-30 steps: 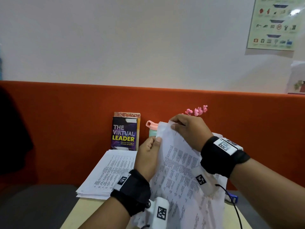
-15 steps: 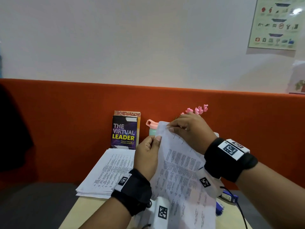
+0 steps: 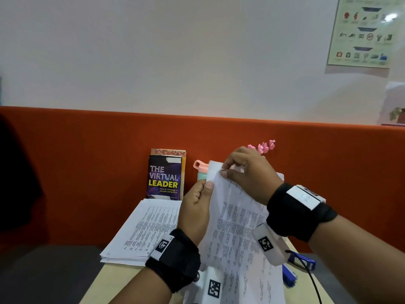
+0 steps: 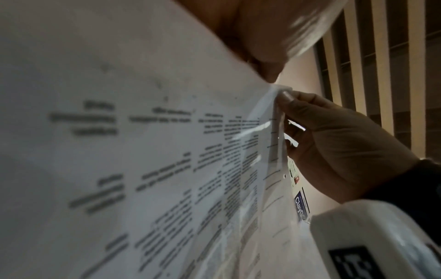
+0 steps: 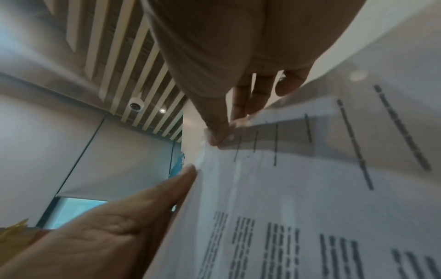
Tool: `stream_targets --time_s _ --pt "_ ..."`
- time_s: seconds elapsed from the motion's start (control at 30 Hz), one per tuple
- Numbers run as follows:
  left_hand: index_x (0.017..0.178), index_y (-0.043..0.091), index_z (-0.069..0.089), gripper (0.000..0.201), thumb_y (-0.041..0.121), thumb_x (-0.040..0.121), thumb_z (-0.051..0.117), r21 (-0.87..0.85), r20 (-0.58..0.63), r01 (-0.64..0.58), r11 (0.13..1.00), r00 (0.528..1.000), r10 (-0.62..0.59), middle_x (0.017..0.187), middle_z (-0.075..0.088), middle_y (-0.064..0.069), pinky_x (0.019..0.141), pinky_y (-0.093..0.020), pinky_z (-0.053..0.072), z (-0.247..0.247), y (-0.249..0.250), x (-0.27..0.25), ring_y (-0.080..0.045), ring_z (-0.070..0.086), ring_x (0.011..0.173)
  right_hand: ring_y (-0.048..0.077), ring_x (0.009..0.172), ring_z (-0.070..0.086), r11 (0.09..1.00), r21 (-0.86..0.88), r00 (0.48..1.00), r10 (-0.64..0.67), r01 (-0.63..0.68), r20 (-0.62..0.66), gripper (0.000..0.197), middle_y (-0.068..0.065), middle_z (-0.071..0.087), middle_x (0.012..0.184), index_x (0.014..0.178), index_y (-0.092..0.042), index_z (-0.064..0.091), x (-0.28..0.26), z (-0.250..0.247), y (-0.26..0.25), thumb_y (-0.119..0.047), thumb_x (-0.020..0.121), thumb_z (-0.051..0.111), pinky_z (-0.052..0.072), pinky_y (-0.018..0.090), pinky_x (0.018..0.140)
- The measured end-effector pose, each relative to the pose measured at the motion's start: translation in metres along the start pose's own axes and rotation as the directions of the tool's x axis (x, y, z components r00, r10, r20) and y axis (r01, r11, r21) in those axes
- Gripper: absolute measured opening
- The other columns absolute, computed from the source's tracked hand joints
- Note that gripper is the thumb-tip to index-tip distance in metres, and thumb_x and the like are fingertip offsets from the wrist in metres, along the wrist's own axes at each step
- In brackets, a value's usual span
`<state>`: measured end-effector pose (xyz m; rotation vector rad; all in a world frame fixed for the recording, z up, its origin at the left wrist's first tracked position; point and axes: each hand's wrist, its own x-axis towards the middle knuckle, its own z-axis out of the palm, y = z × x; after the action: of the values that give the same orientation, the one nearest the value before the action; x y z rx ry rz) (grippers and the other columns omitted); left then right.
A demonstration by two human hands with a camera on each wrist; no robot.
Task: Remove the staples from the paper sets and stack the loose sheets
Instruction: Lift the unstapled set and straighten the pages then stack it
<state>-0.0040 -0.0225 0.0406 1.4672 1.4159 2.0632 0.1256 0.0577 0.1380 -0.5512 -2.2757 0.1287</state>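
Paper set (image 3: 236,233) printed, raised upright; left hand (image 3: 195,207) grips edge; right hand (image 3: 247,172) pinches top corner.

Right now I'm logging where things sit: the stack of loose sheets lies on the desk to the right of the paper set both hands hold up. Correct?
Not quite. The stack of loose sheets lies to the left of the paper set that the left hand and right hand hold up, as the head view shows.
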Motion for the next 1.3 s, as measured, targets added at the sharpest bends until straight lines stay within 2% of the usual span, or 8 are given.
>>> stream_targets --time_s 0.2,0.33,0.47,0.6,0.83,0.97,1.1,1.3 --pt "0.091 0.017 0.058 0.033 0.043 0.101 0.040 0.131 0.053 -0.105 0.986 0.994 0.099 0.069 0.056 0.003 0.059 -0.028 0.044 -0.001 0.001 -0.003 -0.006 0.051 0.063 0.008 0.079 0.055 0.995 0.093 0.999 0.039 -0.042 0.037 0.007 -0.013 0.066 0.079 0.083 -0.031 0.068 0.004 -0.007 -0.002 -0.028 0.085 0.074 0.047 0.032 0.076" --pt "0.105 0.023 0.052 0.029 0.048 0.101 0.038 0.254 0.114 -0.181 0.950 0.981 0.156 0.080 0.065 0.002 0.061 -0.042 0.055 -0.003 -0.004 -0.004 -0.012 0.065 0.072 0.003 0.072 0.056 0.982 0.173 0.996 0.059 -0.069 0.063 0.014 -0.011 0.065 0.077 0.098 -0.028 0.070 0.005 -0.013 -0.009 -0.023 0.085 0.075 0.050 0.023 0.070" --pt "0.101 0.023 0.048 0.031 0.049 0.102 0.033 0.342 0.135 -0.220 0.914 0.974 0.184 0.079 0.063 0.003 0.060 -0.042 0.054 -0.004 -0.006 -0.005 -0.010 0.062 0.070 0.000 0.075 0.060 0.976 0.201 0.992 0.057 -0.079 0.113 0.027 -0.009 0.068 0.083 0.112 -0.029 0.071 0.005 -0.017 -0.013 -0.024 0.086 0.074 0.051 0.016 0.074" --pt "0.098 0.025 0.046 0.030 0.048 0.102 0.028 0.343 0.146 -0.237 0.909 0.969 0.198 0.072 0.057 0.004 0.053 -0.030 0.050 -0.003 -0.003 -0.006 -0.008 0.056 0.061 -0.006 0.074 0.059 0.982 0.171 0.986 0.053 -0.080 0.156 0.016 -0.016 0.067 0.082 0.102 -0.029 0.074 0.007 -0.020 -0.014 -0.028 0.086 0.075 0.044 0.007 0.065" --pt "0.088 0.020 0.046 0.030 0.040 0.104 0.031 0.331 0.128 -0.227 0.916 0.972 0.195 0.064 0.047 0.007 0.050 -0.020 0.036 -0.001 0.003 -0.006 -0.006 0.044 0.055 0.001 0.087 0.051 0.997 0.075 0.984 -0.003 -0.011 0.177 0.009 -0.013 0.055 0.098 0.097 -0.030 0.070 0.012 -0.023 -0.013 -0.032 0.088 0.071 0.043 0.020 0.075" --pt "0.086 0.021 0.044 0.032 0.045 0.104 0.031 0.328 0.117 -0.233 0.916 0.972 0.206 0.062 0.040 0.002 0.052 -0.036 0.037 0.001 0.001 -0.004 -0.010 0.039 0.052 -0.001 0.085 0.058 0.996 0.070 0.953 -0.077 0.059 0.294 0.031 -0.016 0.063 0.096 0.125 -0.041 0.058 0.010 -0.022 -0.017 -0.027 0.098 0.057 0.049 0.016 0.076" --pt "0.084 0.028 0.042 0.030 0.050 0.101 0.029 0.346 0.090 -0.218 0.913 0.976 0.199 0.061 0.039 0.003 0.056 -0.041 0.040 0.001 -0.002 -0.004 -0.011 0.041 0.054 0.006 0.094 0.061 0.989 0.006 0.942 -0.141 0.146 0.305 0.019 -0.017 0.064 0.100 0.107 -0.029 0.069 0.013 -0.018 -0.019 -0.020 0.099 0.055 0.053 0.030 0.086" --pt "0.087 0.023 0.042 0.026 0.041 0.102 0.032 0.363 0.127 -0.197 0.911 0.979 0.161 0.060 0.050 -0.001 0.053 -0.036 0.039 0.000 -0.003 -0.007 -0.012 0.046 0.051 -0.003 0.084 0.054 0.979 -0.024 0.930 -0.183 0.201 0.318 0.014 -0.015 0.059 0.095 0.105 -0.022 0.067 0.015 -0.015 -0.017 -0.019 0.099 0.054 0.038 0.010 0.071"
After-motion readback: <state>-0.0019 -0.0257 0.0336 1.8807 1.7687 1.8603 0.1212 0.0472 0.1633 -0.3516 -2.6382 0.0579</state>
